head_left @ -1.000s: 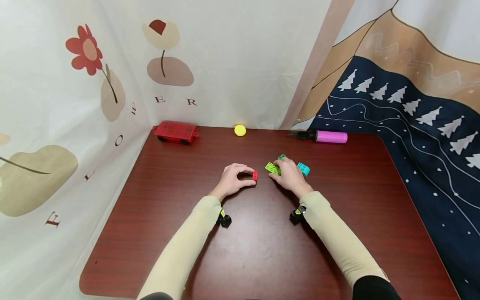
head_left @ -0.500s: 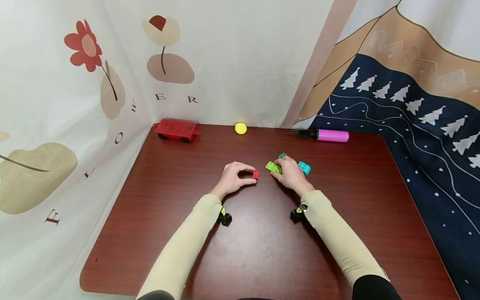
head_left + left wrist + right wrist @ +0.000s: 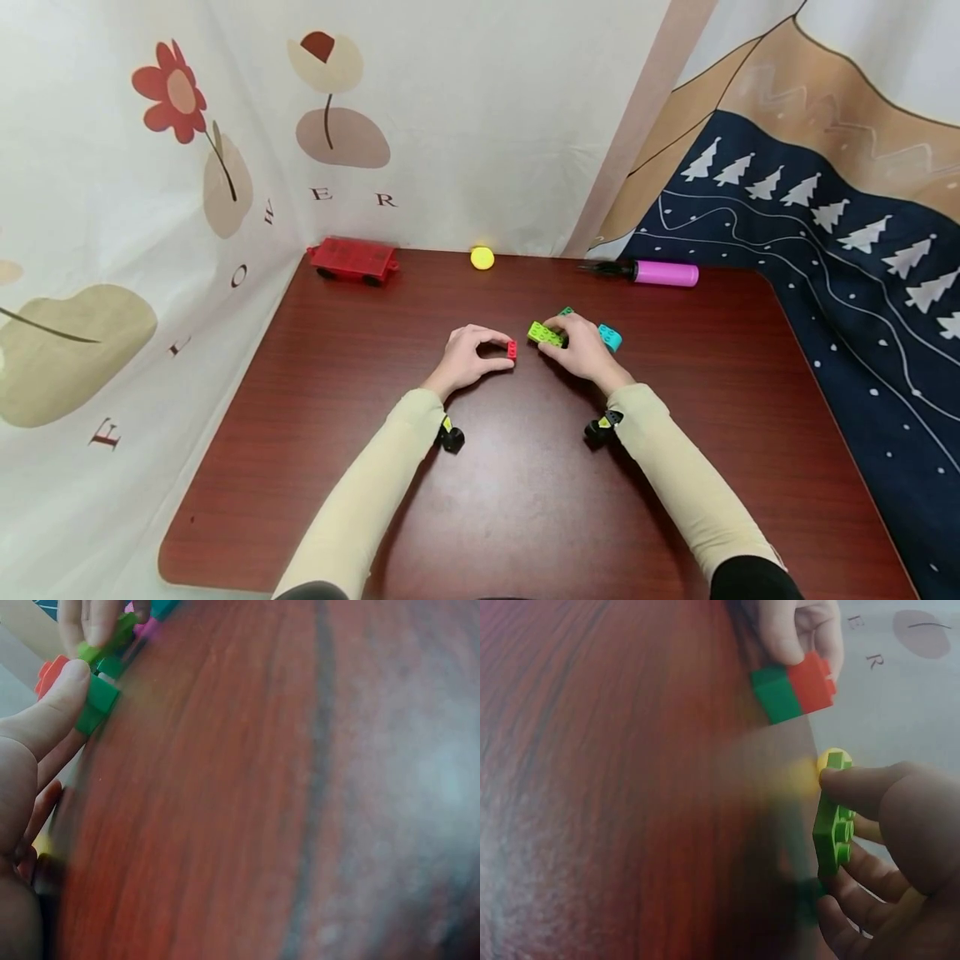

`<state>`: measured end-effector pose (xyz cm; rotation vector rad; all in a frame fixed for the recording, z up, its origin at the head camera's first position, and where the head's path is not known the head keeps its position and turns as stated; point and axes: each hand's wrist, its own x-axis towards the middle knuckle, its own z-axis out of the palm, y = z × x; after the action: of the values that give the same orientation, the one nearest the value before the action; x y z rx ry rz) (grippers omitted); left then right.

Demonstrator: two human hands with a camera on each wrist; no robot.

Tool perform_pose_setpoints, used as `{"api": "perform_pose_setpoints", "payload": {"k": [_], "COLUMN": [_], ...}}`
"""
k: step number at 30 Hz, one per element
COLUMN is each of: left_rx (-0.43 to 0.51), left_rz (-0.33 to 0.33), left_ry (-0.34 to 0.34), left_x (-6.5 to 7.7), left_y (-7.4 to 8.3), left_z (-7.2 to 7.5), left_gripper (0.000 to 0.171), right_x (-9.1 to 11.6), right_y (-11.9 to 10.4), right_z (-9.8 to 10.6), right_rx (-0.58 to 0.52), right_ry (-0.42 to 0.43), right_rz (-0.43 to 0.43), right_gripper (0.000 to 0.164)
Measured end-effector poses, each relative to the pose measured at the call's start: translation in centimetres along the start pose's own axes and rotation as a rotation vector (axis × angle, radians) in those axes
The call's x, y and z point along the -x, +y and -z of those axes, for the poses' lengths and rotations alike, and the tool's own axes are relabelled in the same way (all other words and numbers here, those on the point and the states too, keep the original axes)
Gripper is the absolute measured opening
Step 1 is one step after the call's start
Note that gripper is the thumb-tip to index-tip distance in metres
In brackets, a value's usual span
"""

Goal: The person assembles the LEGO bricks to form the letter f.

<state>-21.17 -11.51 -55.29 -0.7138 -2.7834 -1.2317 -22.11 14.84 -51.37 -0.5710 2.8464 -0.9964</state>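
Observation:
My left hand [image 3: 467,358] pinches a two-brick stack between thumb and fingers. Its upper part is a red toy building brick [image 3: 810,681], and under that is a green brick [image 3: 776,696]. To the right, my right hand [image 3: 581,348] holds a flat lime-green building brick [image 3: 832,825] by its sides, studs showing, thumb on the near edge. In the head view this lime brick lies just right of the red one, with a small gap between. A dark green brick [image 3: 567,311] peeks out behind my right fingers, mostly hidden. A turquoise brick [image 3: 609,337] lies right beside that hand.
Along the back edge of the brown table [image 3: 480,517] stand a red toy wagon [image 3: 352,260] at left, a yellow round object [image 3: 482,258] in the middle and a pink pump [image 3: 663,273] with a black end at right. Printed curtains [image 3: 480,125] rise behind.
My right hand and the lime brick have shifted slightly left, toward the red brick. The left hand keeps its grip and stays nearly in place.

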Motion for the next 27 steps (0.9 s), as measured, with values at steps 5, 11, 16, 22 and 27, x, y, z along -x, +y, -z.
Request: {"api": "perform_pose_setpoints", "payload": {"k": [5, 11, 16, 22, 27], "left_rx": [0.000, 0.001, 0.000, 0.004, 0.002], "left_rz": [0.004, 0.018, 0.033, 0.047, 0.051], "left_ry": [0.000, -0.011, -0.006, -0.012, -0.017], "left_x": [-0.1, -0.1, 0.1, 0.2, 0.2], "left_y": [0.1, 0.1, 0.1, 0.2, 0.2], "left_z": [0.2, 0.1, 0.0, 0.1, 0.2], "left_gripper": [0.039, 0.041, 0.044, 0.048, 0.050], "right_x": [-0.1, -0.1, -0.2, -0.3, -0.2], "right_y": [-0.9, -2.3, -2.8, -3.1, -3.2], "right_z": [0.3, 0.2, 0.0, -0.2, -0.2], "right_rx": [-0.029, -0.039, -0.055, -0.061, -0.061], "right_ry": [0.000, 0.005, -0.012, -0.062, -0.079], "right_rz": [0.072, 0.175, 0.253, 0.272, 0.273], "right_gripper": [0.040, 0.039, 0.037, 0.036, 0.034]}}
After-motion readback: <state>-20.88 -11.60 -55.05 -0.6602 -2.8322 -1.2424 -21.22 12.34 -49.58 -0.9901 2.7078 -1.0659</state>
